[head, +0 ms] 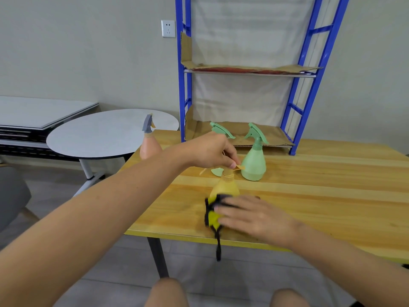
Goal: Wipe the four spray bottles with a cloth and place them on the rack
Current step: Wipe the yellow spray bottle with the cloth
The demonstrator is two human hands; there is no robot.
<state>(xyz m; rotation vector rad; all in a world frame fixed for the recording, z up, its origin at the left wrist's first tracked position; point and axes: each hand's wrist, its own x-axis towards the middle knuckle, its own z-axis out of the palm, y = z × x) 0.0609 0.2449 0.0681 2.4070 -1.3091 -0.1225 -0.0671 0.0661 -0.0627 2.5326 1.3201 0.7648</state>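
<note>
While two bare knees (168, 293) poke in at the bottom edge, cut off by the frame, the right hand (254, 216) presses a yellow cloth (213, 217) with black trim against the lower body of a yellow spray bottle (224, 187) standing near the front edge of the wooden bench (321, 196). Motion blur smears the cloth and fingertips, and the hand's fingers lie nearly straight over the cloth, whose black strap dangles below the bench edge. The left hand (210, 151) grips the bottle's spray head from above, hiding most of it; only a tan trigger tip peeks out. Just behind, a green spray bottle (254, 160) stands upright in full sight, while a second green bottle (221, 129) is largely hidden by the left hand. Farther left, a pink spray bottle (149, 145) with a grey head stands at the bench's corner. Beyond, the blue rack (294, 120) stands on the bench with cardboard-lined shelves, its top cut off. A round grey table (106, 134) stands to the left.
</note>
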